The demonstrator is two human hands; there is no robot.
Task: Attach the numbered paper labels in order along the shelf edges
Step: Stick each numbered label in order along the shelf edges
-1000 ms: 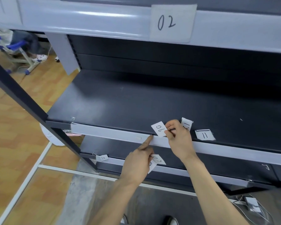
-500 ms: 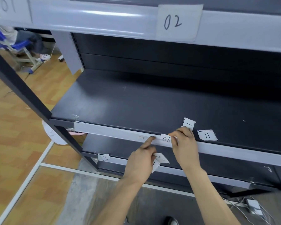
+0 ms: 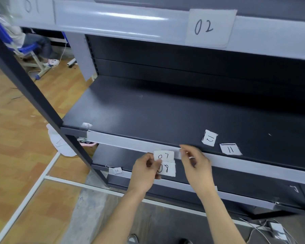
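My left hand [image 3: 144, 171] pinches two paper labels in front of the middle shelf edge [image 3: 127, 140]: label 07 [image 3: 163, 155], upside down, above label 08 [image 3: 166, 169]. Just to the right, my right hand [image 3: 195, 164] hovers blurred, its fingertips at the shelf edge and its fingers loosely bent with nothing visible in them. Label 06 is not visible. Loose labels 12 [image 3: 209, 138] and 11 [image 3: 230, 149] lie on the dark shelf board near its front. Label 10 [image 3: 117, 170] is stuck on the lower shelf edge. Labels 02 [image 3: 209, 28] and 01 [image 3: 30, 6] sit on the top shelf edge.
A dark upright post [image 3: 42, 106] slants down the left of the shelving. Wooden floor lies to the left, with a blue-and-white chair [image 3: 30, 51] and a seated person's legs at the far left. Cables and a white adapter [image 3: 276, 229] lie on the floor at bottom right.
My right hand has come off label 06 at the shelf edge and drawn back slightly. My left hand rose from pointing at the edge and now shows labels 07 and 08.
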